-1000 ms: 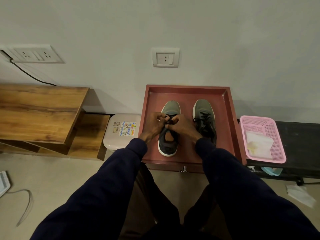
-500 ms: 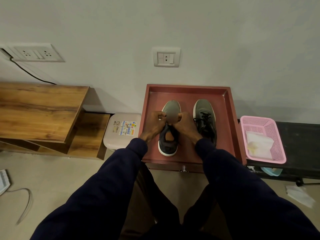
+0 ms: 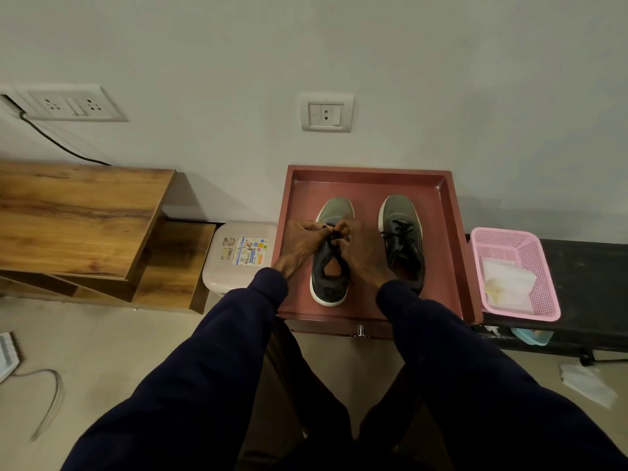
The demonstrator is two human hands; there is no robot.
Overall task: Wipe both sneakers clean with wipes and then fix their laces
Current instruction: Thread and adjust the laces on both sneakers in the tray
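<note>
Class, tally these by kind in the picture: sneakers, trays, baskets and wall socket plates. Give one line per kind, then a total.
Sneakers: 2 (left sneaker, right sneaker)
Trays: 1 (red tray)
Baskets: 1 (pink basket)
Socket plates: 2 (left socket plate, middle socket plate)
Total: 6

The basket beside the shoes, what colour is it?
Pink, with mesh sides: the basket shows best in the head view, the only one here.

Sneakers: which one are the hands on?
The left sneaker, nearer the beige box: the left hand and right hand both pinch its laces. The right sneaker stands beside it in the tray, untouched.
</note>
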